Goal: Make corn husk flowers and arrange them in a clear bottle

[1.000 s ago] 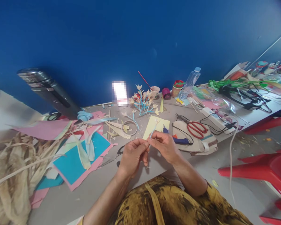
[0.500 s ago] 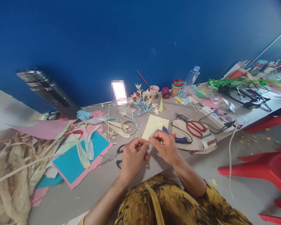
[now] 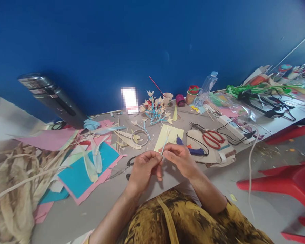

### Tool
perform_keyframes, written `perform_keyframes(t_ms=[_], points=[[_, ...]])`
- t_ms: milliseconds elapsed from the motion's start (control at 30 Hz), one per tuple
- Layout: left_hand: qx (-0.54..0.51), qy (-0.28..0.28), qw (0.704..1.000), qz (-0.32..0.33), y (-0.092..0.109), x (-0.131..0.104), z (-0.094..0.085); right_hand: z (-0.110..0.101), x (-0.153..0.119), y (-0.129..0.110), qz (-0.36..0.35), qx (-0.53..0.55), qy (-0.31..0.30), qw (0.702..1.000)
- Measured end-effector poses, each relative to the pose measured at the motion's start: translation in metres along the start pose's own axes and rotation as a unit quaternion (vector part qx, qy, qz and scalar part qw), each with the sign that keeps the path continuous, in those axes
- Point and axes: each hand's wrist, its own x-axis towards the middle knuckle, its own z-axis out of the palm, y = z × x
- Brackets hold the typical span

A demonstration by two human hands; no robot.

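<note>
Between my hands a thin flower stem wrapped in light blue stands tilted, with a small pale tip above the fingers. My left hand pinches its lower end. The fingers of my right hand are closed on the stem just to the right. Behind them lies a yellow paper sheet. A bunch of pale flowers on blue stems sits farther back, near a roll of tape. Black-handled scissors are partly hidden by my left hand.
Right of my hands are a blue glue gun, red-handled scissors on a cloth, and a power strip. Coloured paper and dried husks cover the left side. A dark flask and plastic bottle stand behind.
The stem has turned more upright, and its pale tip now shows above my fingers. My right hand has shifted slightly down and its fingers lie flatter. The things on the table have not moved.
</note>
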Motion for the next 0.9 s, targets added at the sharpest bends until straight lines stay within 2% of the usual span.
perform_keyframes(t_ms=[167,267,333,433,533,700,900], points=[[0.016,0.006,1.000,0.008,-0.001,-0.001,0.001,0.008,0.000,-0.001,0.012,-0.025,0.032,0.999],[-0.031,-0.015,0.999,-0.024,-0.002,0.001,-0.002,0.002,0.000,-0.001,0.023,0.005,0.014,1.000],[-0.063,-0.031,0.997,-0.042,-0.002,0.002,-0.003,-0.004,0.001,0.001,0.028,0.026,0.029,0.999],[-0.087,-0.041,0.994,-0.042,-0.002,0.004,-0.005,-0.011,0.002,0.006,0.045,0.035,0.063,0.996],[-0.093,-0.032,0.995,-0.033,-0.003,0.005,-0.006,-0.012,0.002,0.012,0.065,0.030,0.064,0.995],[-0.088,-0.006,0.996,-0.017,-0.007,0.005,-0.011,0.003,0.000,0.011,0.070,0.025,0.039,0.996],[-0.046,0.011,0.999,-0.008,-0.016,0.003,-0.017,0.024,-0.001,0.010,0.084,0.116,-0.011,0.990]])
